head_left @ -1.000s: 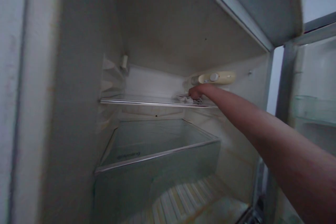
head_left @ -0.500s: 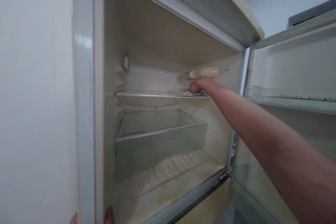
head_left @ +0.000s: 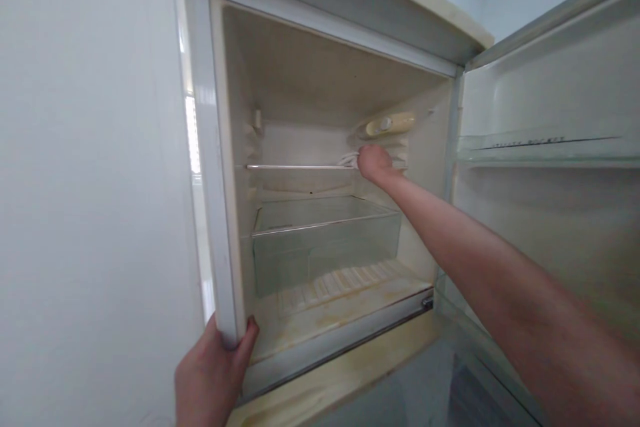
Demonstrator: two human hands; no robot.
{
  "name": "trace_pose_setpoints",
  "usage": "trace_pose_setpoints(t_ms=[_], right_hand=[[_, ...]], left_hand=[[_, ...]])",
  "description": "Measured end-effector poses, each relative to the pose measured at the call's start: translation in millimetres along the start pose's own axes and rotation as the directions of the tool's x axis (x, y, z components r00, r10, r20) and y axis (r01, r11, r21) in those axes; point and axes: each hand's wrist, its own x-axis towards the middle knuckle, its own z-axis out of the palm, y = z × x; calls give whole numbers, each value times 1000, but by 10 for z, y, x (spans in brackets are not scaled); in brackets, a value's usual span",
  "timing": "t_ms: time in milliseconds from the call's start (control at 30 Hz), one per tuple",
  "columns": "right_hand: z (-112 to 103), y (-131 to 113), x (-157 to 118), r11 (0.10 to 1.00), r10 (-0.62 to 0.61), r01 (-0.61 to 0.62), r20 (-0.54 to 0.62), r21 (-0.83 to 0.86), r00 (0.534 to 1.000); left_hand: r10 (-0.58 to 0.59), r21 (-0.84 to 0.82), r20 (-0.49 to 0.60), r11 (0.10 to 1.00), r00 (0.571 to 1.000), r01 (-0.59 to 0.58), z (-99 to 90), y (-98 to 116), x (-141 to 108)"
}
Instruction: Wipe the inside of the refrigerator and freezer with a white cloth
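Inside the open refrigerator (head_left: pixel 310 90), my right hand (head_left: pixel 374 163) is closed on a white cloth (head_left: pixel 349 159), only partly visible past the fingers. Hand and cloth are at the right part of the upper glass shelf (head_left: pixel 295 167), below the cream control housing with a round knob (head_left: pixel 393 125). At the lower left, my left hand (head_left: pixel 215 370) grips the refrigerator's front side edge (head_left: pixel 227 280), its thumb on the inner side and the other fingers around the outside.
A clear drawer (head_left: pixel 325 247) with a glass top sits below the shelf. The refrigerator floor (head_left: pixel 345 307) has yellowish stains. To the right stands the open door (head_left: pixel 540 100) with a clear door shelf (head_left: pixel 550 152). A white wall (head_left: pixel 90 180) is close on the left.
The view has shifted back and downward, so more of the left hand shows on the edge. My right hand, with the cloth, has moved slightly towards the shelf's front edge.
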Motion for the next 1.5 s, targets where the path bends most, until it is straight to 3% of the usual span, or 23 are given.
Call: trace_pose_setpoints(t_ms=[200,400,500,567,633,700,767,867,967,1033,1100,1167,1233,1300,1367,1500], right_hand=[[-78,-679,-181,940,-184,218,-149,264,972],[-111,-1512,-486,822,-332,474,-410,316,849],[-52,-1706,-770,743,-314,543,-512,392,799],[104,-1718,-969,697,-291,562,-540,446,790],[348,-1677,-1113,680,-311,538,-469,499,827],[606,-1638,-1170,695,-366,476,-305,538,879],[786,-1632,-1153,711,-448,467,-173,527,877],[816,-1661,-1053,698,-599,574,-90,428,795],[684,-1658,-919,630,-737,677,17,381,676],[626,-1634,-824,593,-773,695,45,407,633],[631,-1612,-744,615,-721,610,43,499,691],[683,-1600,-696,605,-582,391,50,694,812],[742,-1597,-691,430,-400,91,99,898,911],[773,-1605,-733,181,-259,-113,159,977,953],[761,-1637,-823,65,-215,-151,162,986,963],[667,-1842,-1054,100,-252,65,-38,993,967]], left_hand=[[9,63,-65,998,998,-5,74,-33,-3],[115,86,-287,992,951,-93,280,-141,-20],[155,73,-319,988,935,-139,324,-211,-15],[165,62,-313,986,936,-153,328,-228,-16],[163,55,-305,987,938,-153,326,-226,-21],[147,51,-299,989,943,-138,325,-220,-27],[124,51,-290,992,949,-114,324,-224,-29],[106,34,-274,994,956,-100,320,-250,-27],[92,5,-274,996,957,-94,312,-273,-38],[86,-13,-268,996,960,-93,307,-271,-57],[76,-26,-278,996,958,-87,308,-255,-81],[67,-29,-304,996,950,-79,316,-234,-105],[73,-20,-330,996,941,-84,328,-219,-121],[93,-11,-345,995,934,-103,339,-215,-131],[104,-6,-350,994,931,-113,349,-219,-135],[108,16,-372,994,922,-110,392,-243,-134]])
